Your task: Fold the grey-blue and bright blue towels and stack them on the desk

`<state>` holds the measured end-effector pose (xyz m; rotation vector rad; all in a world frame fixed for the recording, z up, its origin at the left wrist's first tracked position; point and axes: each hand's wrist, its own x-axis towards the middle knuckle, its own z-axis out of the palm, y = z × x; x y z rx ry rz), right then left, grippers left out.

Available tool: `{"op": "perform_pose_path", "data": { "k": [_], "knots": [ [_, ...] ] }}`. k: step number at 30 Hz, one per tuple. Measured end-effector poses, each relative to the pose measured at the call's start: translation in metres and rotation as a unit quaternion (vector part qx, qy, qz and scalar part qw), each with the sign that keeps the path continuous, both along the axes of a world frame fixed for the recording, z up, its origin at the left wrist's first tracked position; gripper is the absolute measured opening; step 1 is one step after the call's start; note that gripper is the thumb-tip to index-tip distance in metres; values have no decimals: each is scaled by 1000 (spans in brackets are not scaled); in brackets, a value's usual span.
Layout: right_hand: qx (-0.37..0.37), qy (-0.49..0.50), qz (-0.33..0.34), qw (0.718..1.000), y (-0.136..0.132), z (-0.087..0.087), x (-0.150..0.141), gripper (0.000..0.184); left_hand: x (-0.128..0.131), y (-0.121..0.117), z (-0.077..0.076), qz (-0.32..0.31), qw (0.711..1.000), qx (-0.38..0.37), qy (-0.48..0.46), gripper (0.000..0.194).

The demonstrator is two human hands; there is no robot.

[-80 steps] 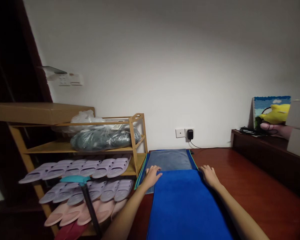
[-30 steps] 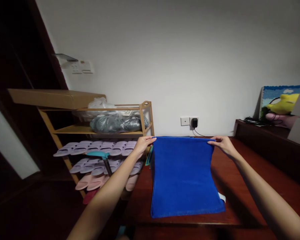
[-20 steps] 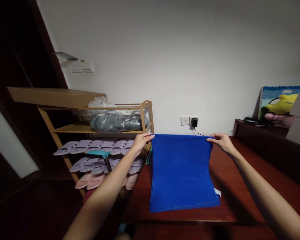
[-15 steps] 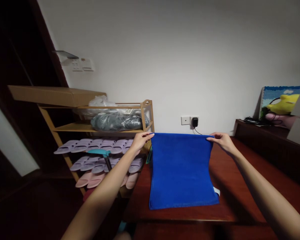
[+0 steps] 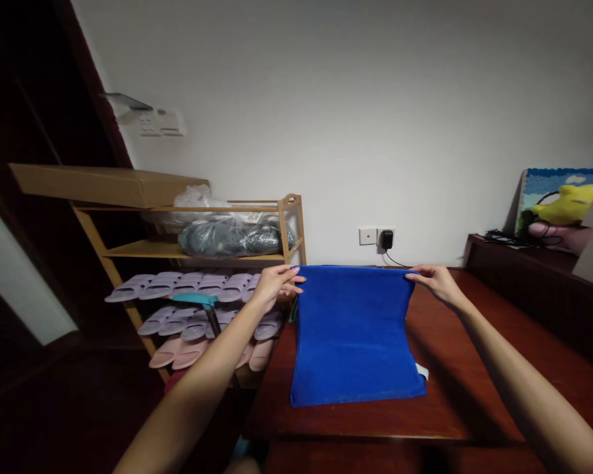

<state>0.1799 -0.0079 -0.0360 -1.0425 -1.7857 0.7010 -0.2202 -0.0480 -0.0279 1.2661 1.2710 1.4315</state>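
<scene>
A blue cloth (image 5: 353,336) is stretched between my two hands, its upper edge raised and its lower edge lying on the dark red wooden table (image 5: 366,421). My left hand (image 5: 275,287) pinches the upper left corner, with some fingers spread across the cloth's left side. At the upper right corner, my right hand (image 5: 435,284) grips the edge between thumb and fingers. A white tag (image 5: 422,372) sticks out at the cloth's lower right side.
Left of the table stands a wooden shoe rack (image 5: 282,227) with lilac and pink slippers, a plastic-wrapped bundle (image 5: 232,237) and a cardboard box (image 5: 103,187). A black plug (image 5: 387,239) sits in the wall socket. At right, a raised ledge (image 5: 514,276) holds cables and a yellow plush toy (image 5: 566,205).
The cloth and its lower edge have shifted slightly left and toward the wall. Some fingers of my left hand have spread over the cloth's side. Both hands still hold the corners.
</scene>
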Motion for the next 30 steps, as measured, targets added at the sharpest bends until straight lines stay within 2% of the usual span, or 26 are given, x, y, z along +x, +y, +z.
{"op": "perform_pose_path", "data": {
  "k": [4,6,10,13,17,20,24,30],
  "knots": [
    [-19,-20,7,1000,1,-25,-1,41,-2,-6,-29,-22,999,-31,-28,37],
    [-57,-11,10,998,-1,-38,-4,42,-3,-9,-42,-36,997,-44,-45,36],
    [-169,96,59,979,1,-55,-12,41,-4,-9,-53,-56,993,-55,-92,33],
    [-195,206,71,956,11,-56,-21,39,-3,-3,-46,-56,991,-37,-119,31],
    [-157,281,34,946,27,-42,-30,39,2,6,-25,-3,997,25,-72,32],
    [-111,304,21,946,35,-27,-34,37,6,9,-8,31,996,68,-40,36],
    [-66,296,6,953,41,-9,-38,37,10,16,11,42,992,98,-65,33],
    [-19,294,-35,955,35,9,-43,39,12,29,24,41,987,127,-95,33]
  ]
}}
